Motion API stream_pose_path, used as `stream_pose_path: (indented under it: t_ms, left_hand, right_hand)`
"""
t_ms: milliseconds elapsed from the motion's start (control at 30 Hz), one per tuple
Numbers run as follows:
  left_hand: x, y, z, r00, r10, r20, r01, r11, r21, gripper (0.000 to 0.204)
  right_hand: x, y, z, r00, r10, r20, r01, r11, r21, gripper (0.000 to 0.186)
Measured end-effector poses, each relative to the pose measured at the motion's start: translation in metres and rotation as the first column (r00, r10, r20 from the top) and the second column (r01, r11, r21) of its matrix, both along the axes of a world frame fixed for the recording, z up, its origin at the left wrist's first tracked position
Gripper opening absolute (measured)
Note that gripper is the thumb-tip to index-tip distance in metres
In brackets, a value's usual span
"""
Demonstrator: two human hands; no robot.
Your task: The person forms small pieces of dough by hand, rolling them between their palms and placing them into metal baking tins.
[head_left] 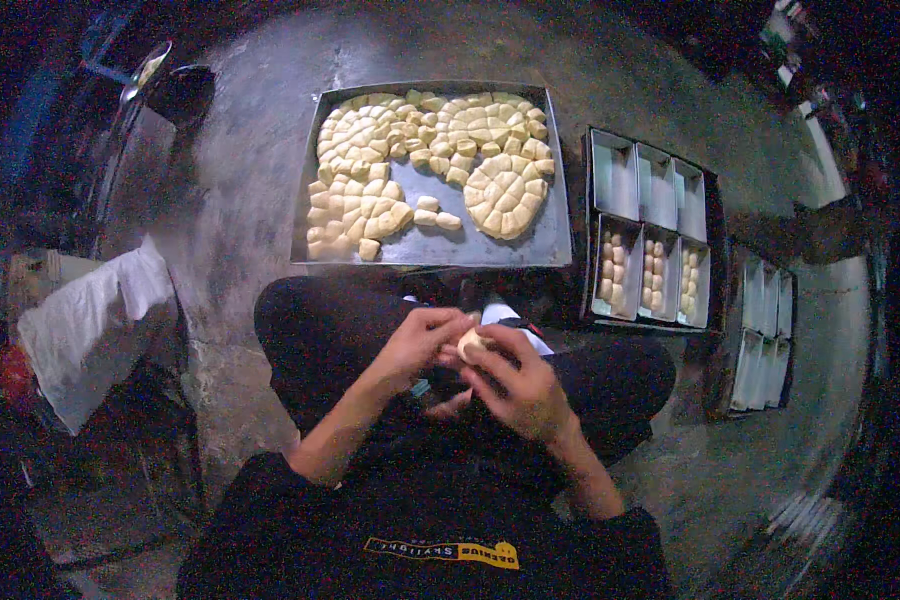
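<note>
Low in the middle, above my crossed legs, a small pale dough piece (471, 343) is held between both hands. My left hand (425, 350) pinches at its left side and my right hand (510, 380) has fingers curled round its right side. Beyond them a large metal tray (305, 220) holds many cut pale dough pieces (500, 195), packed in clusters around a bare middle with a few loose pieces. To the right, a black tray of six pale rectangular pans (610, 175) has rows of rounded dough balls (653, 275) in the three nearer pans.
A second tray of pans (760, 310) stands further right. At left, a white sheet or sack (90, 330) lies over a low stand, and a metal utensil (145, 75) is behind it. Grey concrete floor (240, 170) surrounds me. Dark clutter (790, 50) is at the upper right.
</note>
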State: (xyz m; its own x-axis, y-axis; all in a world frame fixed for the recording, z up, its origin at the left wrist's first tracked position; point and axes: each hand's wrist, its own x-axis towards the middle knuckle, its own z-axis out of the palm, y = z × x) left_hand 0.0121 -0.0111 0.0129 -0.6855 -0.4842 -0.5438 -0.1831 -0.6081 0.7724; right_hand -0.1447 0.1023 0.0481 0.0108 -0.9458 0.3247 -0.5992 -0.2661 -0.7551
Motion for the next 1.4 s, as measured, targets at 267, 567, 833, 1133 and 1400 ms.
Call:
stream_pose_path:
  t_ms: [267, 567, 833, 1133, 1400]
  left_hand:
    - [0.015, 0.038, 0.011, 0.988, 0.147, 0.044, -0.122, 0.924, -0.363, 0.030]
    - [0.003, 0.039, 0.025, 0.996, 0.068, -0.053, -0.086, 0.830, -0.551, 0.025]
    - [-0.011, 0.044, 0.028, 0.985, 0.064, -0.158, -0.058, 0.997, 0.043, 0.032]
    - [-0.009, 0.031, 0.040, 0.949, -0.286, -0.132, 0.228, 0.913, -0.338, 0.048]
    - [-0.007, 0.014, 0.001, 0.989, -0.067, -0.131, 0.061, 0.997, -0.049, 0.031]
  right_hand:
    - [0.003, 0.022, 0.002, 0.932, -0.166, 0.321, 0.048, 0.937, 0.345, 0.019]
    - [-0.023, 0.016, 0.022, 0.987, -0.163, 0.012, 0.157, 0.966, 0.207, 0.026]
    - [-0.027, 0.013, 0.023, 0.982, -0.181, 0.046, 0.165, 0.957, 0.237, 0.022]
    - [-0.032, 0.016, 0.003, 0.962, -0.035, 0.273, -0.054, 0.950, 0.309, 0.021]
    - [-0.013, 0.004, 0.027, 0.968, -0.136, -0.211, 0.154, 0.986, 0.069, 0.033]
